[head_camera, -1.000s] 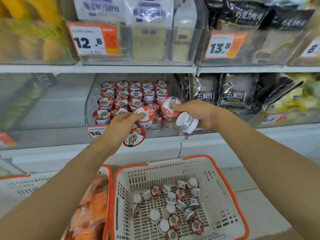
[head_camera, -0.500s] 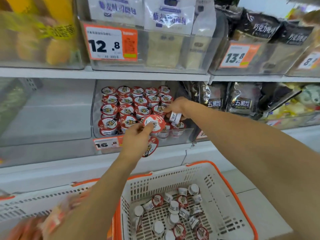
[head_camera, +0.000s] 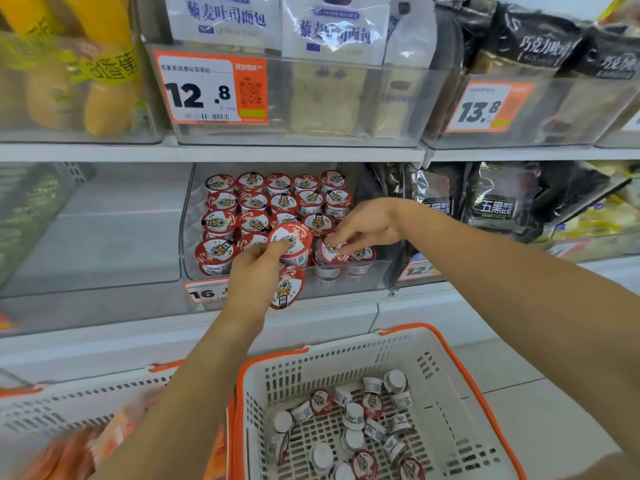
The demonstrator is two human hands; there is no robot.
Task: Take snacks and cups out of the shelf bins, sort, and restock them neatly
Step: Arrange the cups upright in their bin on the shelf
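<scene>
A: Left hand (head_camera: 254,271) gripping two red-lidded cups at once: upper cup (head_camera: 290,244) pinched at the lid edge between thumb and fingers, lower cup (head_camera: 286,287) tucked under the palm, lid facing out, hanging in front of the bin's front wall.

B: Right hand (head_camera: 369,225)?

A: Reaching in from the right, fingers bent down onto a tilted cup (head_camera: 330,250) in the near right corner of the clear shelf bin (head_camera: 194,216). Fingertips touching its lid. Pinching or just pressing, cannot tell.

B: Location of the rest of the stock?

A: Rows of shelved cups (head_camera: 251,201) upright in that bin, lids up, filling it from far wall to near. Held upper cup hovering over the near middle row. More loose cups (head_camera: 353,419) lying jumbled on the floor of the white basket (head_camera: 450,368) with orange rim, near and low, below both forearms. Some on their sides, some upside down.

B: Surroundings?

A: Second basket (head_camera: 69,400) left of the first, orange packets (head_camera: 69,452) inside, blurred. Price tag (head_camera: 207,292) on the bin front, partly hidden by left wrist. Bread bags (head_camera: 225,19) in the bin above, 12.8 label (head_camera: 211,88). Black toast bags (head_camera: 495,202) right of the cup bin. Empty-looking clear bin (head_camera: 104,230) to the left.
</scene>
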